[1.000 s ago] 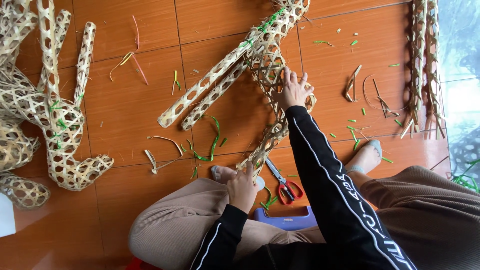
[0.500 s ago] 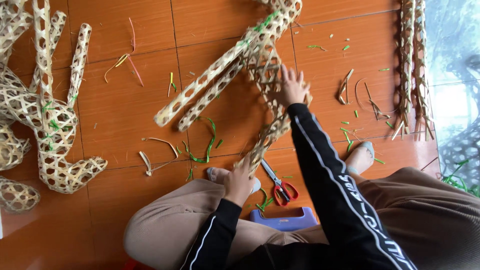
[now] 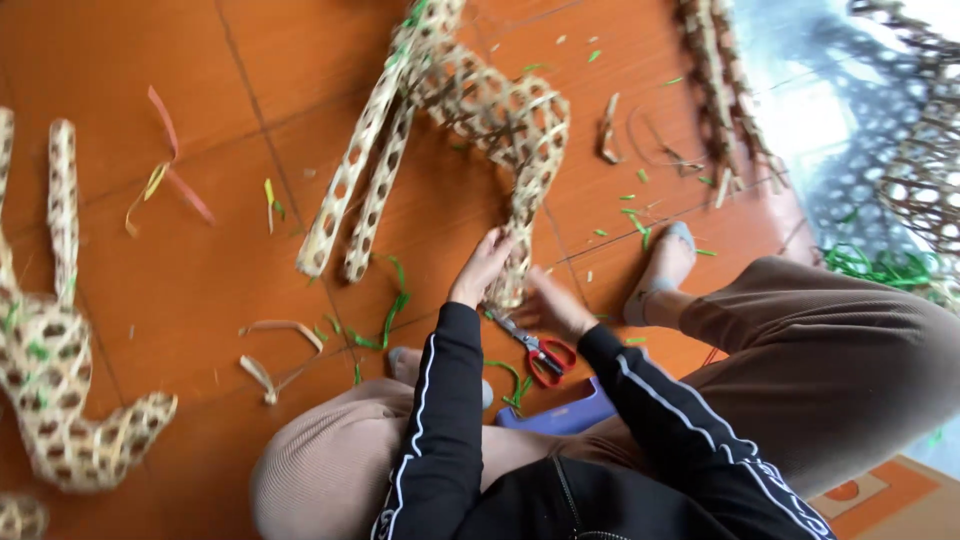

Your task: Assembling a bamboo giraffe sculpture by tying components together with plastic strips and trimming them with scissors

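Observation:
A woven bamboo animal-shaped figure (image 3: 490,110) with open lattice sides lies on the orange tiled floor (image 3: 200,280). Its two long legs stretch down to the left, and another leg hangs toward me. My left hand (image 3: 483,266) grips the lower end of that near leg from the left. My right hand (image 3: 552,306) touches the same end from the right, fingers curled under it. Red-handled scissors (image 3: 540,355) lie on the floor just below both hands.
A second woven figure (image 3: 50,380) lies at the far left. More woven pieces (image 3: 720,90) lie at the top right. Green and tan strips (image 3: 395,310) litter the floor. A purple low stool (image 3: 560,412) sits between my bent knees, and my socked foot (image 3: 665,262) is to the right.
My right hand came down from the figure's upper body to the end of its near leg. My left hand rose to meet it there. The view shifted closer.

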